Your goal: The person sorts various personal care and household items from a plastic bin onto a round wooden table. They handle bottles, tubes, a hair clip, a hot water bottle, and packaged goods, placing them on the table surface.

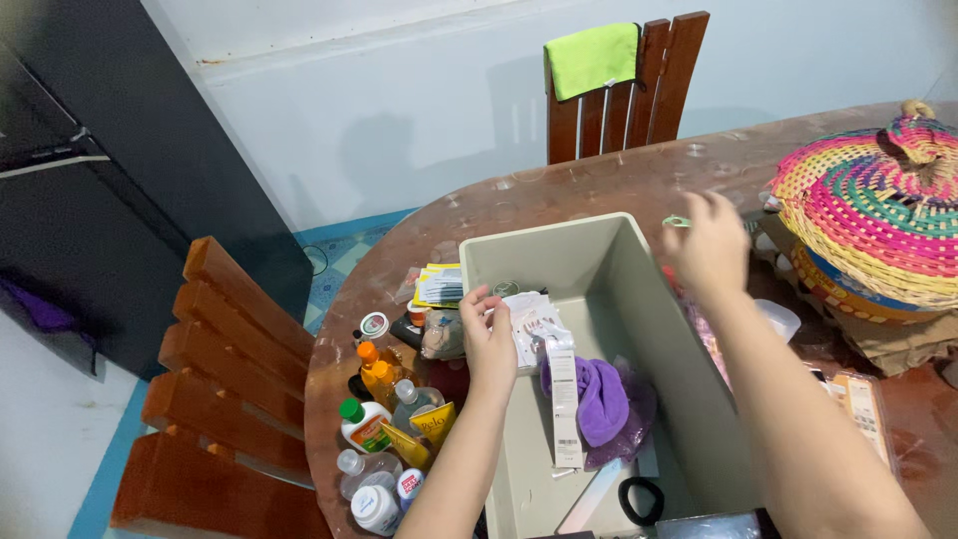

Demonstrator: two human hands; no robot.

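Observation:
A grey-green plastic bin (589,245) stands on the brown table (599,185). My left hand (487,339) rests on the bin's left rim, its fingers closed on white papers and a small packet (529,319) inside. My right hand (711,245) is raised past the bin's right rim, pinching a small green ring-shaped item (677,221). Inside the bin lie a purple cloth (599,399), a long white paper strip (564,399), a black ring (642,497) and a flat white object (591,499).
Left of the bin stand several bottles and tubes (384,419), plus a stack of leaflets (439,284). A colourful woven basket lid (878,210) sits at the right. Wooden chairs stand at the left (215,399) and behind (659,85), the far one draped with a green cloth (592,58).

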